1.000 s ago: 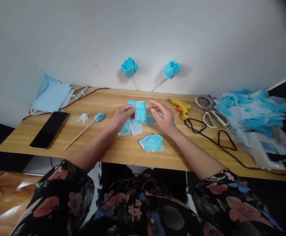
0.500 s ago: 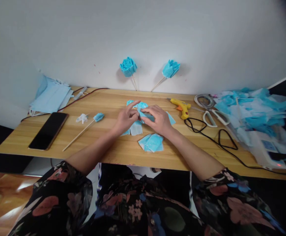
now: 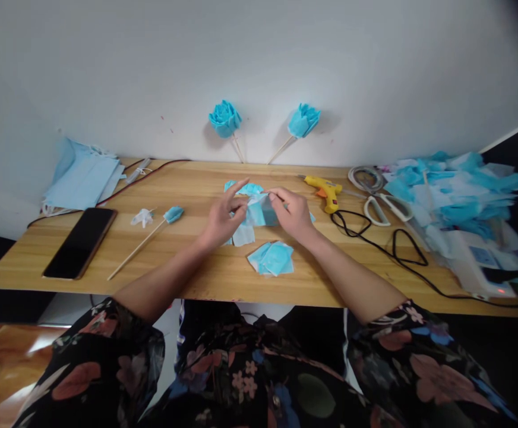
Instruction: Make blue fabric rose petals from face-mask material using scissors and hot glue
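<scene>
Between my hands a small light-blue piece of mask fabric (image 3: 261, 210) is stretched out above the table. My right hand (image 3: 293, 213) pinches its upper right edge with thumb and fingertips. At its left edge, my left hand (image 3: 226, 217) has thumb and a finger closed, while the index finger points up and away. Under and behind the hands lie more blue fabric pieces (image 3: 243, 235), partly hidden. Closer to me is a small stack of cut blue petals (image 3: 271, 258). Left of my left hand, a stick with a small blue bud (image 3: 174, 214) rests on the wood.
Two blue fabric flowers (image 3: 225, 119) (image 3: 304, 120) on sticks lean at the wall. To the right are a yellow glue gun (image 3: 325, 191) with black cord, scissors (image 3: 388, 209) and a heap of fabric scraps (image 3: 455, 187). A phone (image 3: 79, 242) and masks (image 3: 83, 178) lie left.
The fabric piece is now spread open between my hands, where it was bunched at the fingertips. My right hand has turned and its fingers have closed more. The view has shifted slightly.
</scene>
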A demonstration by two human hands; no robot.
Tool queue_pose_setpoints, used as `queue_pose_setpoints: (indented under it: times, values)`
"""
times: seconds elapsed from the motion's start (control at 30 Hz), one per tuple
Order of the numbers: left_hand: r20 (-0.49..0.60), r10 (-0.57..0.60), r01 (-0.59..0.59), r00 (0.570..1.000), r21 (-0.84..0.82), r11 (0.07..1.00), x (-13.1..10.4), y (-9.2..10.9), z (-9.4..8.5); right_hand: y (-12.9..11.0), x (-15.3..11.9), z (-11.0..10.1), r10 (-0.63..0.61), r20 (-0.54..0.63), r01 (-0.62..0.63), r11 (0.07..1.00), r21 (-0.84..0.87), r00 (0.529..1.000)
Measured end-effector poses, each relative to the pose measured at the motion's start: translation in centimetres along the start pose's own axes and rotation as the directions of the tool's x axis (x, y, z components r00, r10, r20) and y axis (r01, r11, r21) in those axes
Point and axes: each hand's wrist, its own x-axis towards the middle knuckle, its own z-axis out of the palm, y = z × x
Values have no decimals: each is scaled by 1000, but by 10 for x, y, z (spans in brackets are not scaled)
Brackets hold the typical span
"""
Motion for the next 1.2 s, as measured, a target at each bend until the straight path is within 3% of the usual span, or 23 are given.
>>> queue_pose_setpoints:
  times: [0.13,0.43,0.63,0.73,0.87,1.0,1.07,1.13,1.2]
  values:
    - [-31,-27,23,999,-128,992,3,1,-3,10,6,-5,155,-78,-143,980,139,985]
    - [-73,-96,75,993,-248,966,6,4,-7,10,9,-3,224,-70,-196,937,288,972]
    - [-169,-113,63,979,-276,959,9,2,-11,31,19,-4,453,-146,-297,761,577,880]
    - [-183,-129,67,975,-311,948,10,-1,-14,38,25,-9,499,-144,-309,710,633,854]
    - [-202,-129,52,971,-347,936,12,-7,-18,42,28,-18,509,-28,-368,658,657,860]
    - [-221,-122,33,968,-369,929,14,-11,-24,37,24,-31,465,213,-491,634,597,859]
    - [-229,-124,43,965,-328,944,14,-10,-27,31,21,-37,397,382,-545,703,458,834]
    - [-237,-124,59,964,-262,963,15,-9,-29,24,19,-42,319,534,-519,809,278,783]
    - [-234,-124,73,964,-215,974,15,-8,-31,20,19,-45,275,545,-390,915,105,792]
